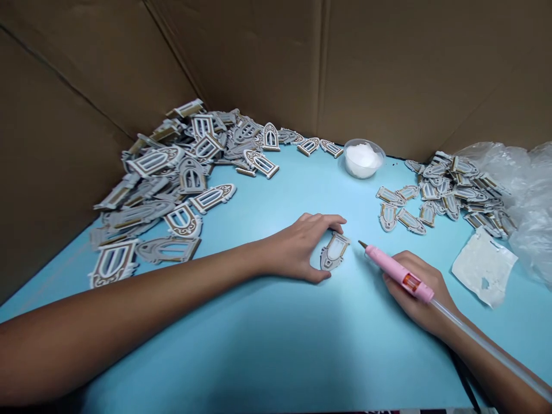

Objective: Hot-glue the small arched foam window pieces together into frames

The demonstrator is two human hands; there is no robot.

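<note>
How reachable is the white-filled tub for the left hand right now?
Probably yes: nothing visible stands between the left hand and the tub, though the hand is curled around an arched piece and would need to stretch farther.

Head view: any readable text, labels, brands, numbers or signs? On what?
None readable.
Pink pen-like tool: no lettering I can make out; its orange window is too small to tell any fine marking.
Arched piece at the back: scroll ornament, no lettering visible.
White scrap: no print visible.
</note>
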